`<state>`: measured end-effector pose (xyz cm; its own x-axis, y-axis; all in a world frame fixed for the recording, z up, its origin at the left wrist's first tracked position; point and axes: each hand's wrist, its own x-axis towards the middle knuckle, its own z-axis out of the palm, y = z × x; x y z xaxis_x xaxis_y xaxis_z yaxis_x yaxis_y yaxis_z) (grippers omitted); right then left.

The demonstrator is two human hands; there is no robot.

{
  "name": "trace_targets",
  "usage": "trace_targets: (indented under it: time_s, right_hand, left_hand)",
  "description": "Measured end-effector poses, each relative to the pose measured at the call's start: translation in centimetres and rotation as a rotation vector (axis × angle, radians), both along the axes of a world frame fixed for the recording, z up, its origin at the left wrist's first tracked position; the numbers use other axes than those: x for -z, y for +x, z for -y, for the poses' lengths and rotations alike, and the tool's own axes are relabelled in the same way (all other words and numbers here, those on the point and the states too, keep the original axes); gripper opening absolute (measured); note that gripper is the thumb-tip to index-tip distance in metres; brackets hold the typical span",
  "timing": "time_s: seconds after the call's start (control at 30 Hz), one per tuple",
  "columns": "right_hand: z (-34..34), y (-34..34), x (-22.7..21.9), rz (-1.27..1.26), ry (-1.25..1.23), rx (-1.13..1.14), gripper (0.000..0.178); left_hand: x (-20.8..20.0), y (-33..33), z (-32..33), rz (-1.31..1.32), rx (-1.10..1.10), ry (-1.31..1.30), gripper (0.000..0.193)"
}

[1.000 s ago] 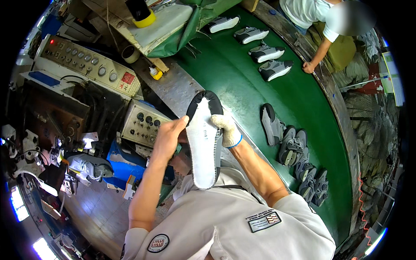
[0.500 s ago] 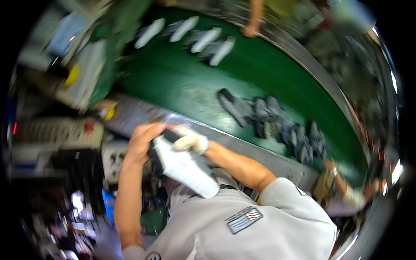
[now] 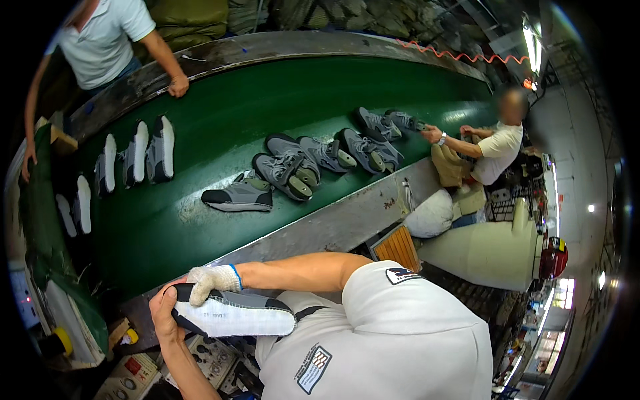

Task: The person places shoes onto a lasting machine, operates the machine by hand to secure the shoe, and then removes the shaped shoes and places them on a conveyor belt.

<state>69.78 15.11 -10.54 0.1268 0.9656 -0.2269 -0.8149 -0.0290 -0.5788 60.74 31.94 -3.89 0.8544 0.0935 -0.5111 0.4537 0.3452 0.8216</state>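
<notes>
Both my hands grip one shoe upper (image 3: 240,316), its white stitched underside facing up and its dark end at my hands. My bare left hand (image 3: 165,313) closes round the dark end, thumb along its edge. My right hand (image 3: 212,283), in a cream knitted glove with a blue cuff edge, clasps the upper side of the same end. The free white end reaches toward my waist. Beyond my hands, a grey shoe (image 3: 241,193) with a dark toe lies on the green belt (image 3: 200,143).
Several grey laced shoes (image 3: 287,167) lie on the belt, and several white-bottomed uppers (image 3: 137,153) lie at left. A metal ledge (image 3: 333,227) runs along the near side. One co-worker's hand (image 3: 179,85) rests at the far edge; another co-worker (image 3: 497,147) handles a shoe at right.
My view has swung, showing more of the belt's right part and the co-workers. The shoe upper has turned from a steep slant to nearly level in view. Both hands keep their grip.
</notes>
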Motion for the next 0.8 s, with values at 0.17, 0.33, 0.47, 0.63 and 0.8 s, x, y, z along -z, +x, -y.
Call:
trace_targets:
  time_s: [0.17,0.33,0.47,0.63,0.8]
  right_hand:
    - [0.5,2.0,2.9,0.094,-0.131,0.079,0.029]
    - [2.3,11.4,4.1,0.45,-0.339,0.076,0.037]
    - [2.3,22.3,3.9,1.252,-0.92,-0.225,0.07]
    - [0.6,28.3,16.0,1.665,-1.233,-0.739,0.064]
    - [-5.4,33.5,17.9,1.477,-1.286,-0.573,0.056]
  left_hand:
    - [2.9,2.9,0.6,0.022,0.035,-0.034,0.048]
    - [7.8,4.4,-0.5,-0.115,-0.229,0.006,0.059]
    - [10.6,-0.7,-1.3,-0.305,-0.33,0.096,0.046]
    - [13.7,-9.6,0.0,-0.555,-0.424,0.111,0.032]
    - [14.3,-16.5,1.8,-0.68,-0.617,0.009,0.034]
